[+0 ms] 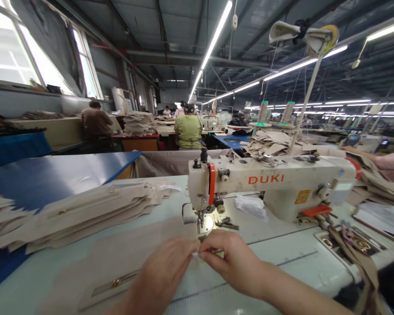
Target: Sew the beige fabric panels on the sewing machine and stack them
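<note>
My left hand point(166, 267) and my right hand point(231, 260) meet just in front of the sewing machine's needle point(202, 218). Both are closed in a pinch on a small white piece point(195, 254), mostly hidden by the fingers; I cannot tell its kind. The left hand is slightly blurred. Beneath and beside my left forearm lies a beige fabric panel point(124, 245) with a zipper point(116, 283) set in it. The white sewing machine point(230, 179) stands beyond my hands, its lamp lighting the needle plate.
Stacked beige panels with zippers point(95, 214) lie at the left. Thin white pieces point(251, 205) rest under the machine arm. A tray point(351, 240) with rings and straps sits at the right. Another person's arm point(390, 162) reaches over fabric there. Other people work farther back.
</note>
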A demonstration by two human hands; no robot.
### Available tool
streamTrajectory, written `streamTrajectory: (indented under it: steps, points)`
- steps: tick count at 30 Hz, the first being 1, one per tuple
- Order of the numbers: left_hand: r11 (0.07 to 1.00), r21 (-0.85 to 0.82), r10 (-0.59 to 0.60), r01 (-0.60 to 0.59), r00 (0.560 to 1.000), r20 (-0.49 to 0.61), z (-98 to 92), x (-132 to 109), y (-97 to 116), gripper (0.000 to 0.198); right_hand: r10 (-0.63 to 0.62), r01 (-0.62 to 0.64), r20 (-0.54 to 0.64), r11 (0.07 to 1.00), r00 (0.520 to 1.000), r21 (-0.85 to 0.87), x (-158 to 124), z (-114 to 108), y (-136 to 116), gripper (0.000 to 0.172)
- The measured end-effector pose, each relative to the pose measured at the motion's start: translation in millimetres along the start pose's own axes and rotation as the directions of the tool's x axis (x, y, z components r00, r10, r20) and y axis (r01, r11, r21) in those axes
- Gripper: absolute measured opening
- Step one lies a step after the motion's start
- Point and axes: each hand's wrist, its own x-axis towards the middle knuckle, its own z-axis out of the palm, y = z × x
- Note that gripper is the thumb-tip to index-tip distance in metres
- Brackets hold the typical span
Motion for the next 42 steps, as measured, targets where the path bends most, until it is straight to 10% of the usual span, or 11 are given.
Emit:
streamTrajectory:
  steps: [7,13,19,42]
  points:
    - [0.996,0.070,-0.062,0.056,0.994,0.086,-1.1,-3,-44,0.028,-0.131,0.136,0.041,0.973,0.991,-0.184,6,14,32,0.014]
    - [0.991,0.063,-0.132,0.117,0.915,0.381,40.3,-15,-40,0.029,-0.286,0.326,0.189,0.915,0.939,-0.237,-6,27,37,0.019]
    - [0.991,0.048,-0.130,0.122,0.884,0.449,38.4,-15,-36,0.027,-0.300,0.334,0.162,0.906,0.940,-0.259,-9,31,41,0.020]
    - [0.995,-0.010,-0.086,0.100,0.895,0.437,39.5,-20,-35,0.025,-0.286,0.329,0.191,0.906,0.939,-0.265,-12,30,38,0.021]
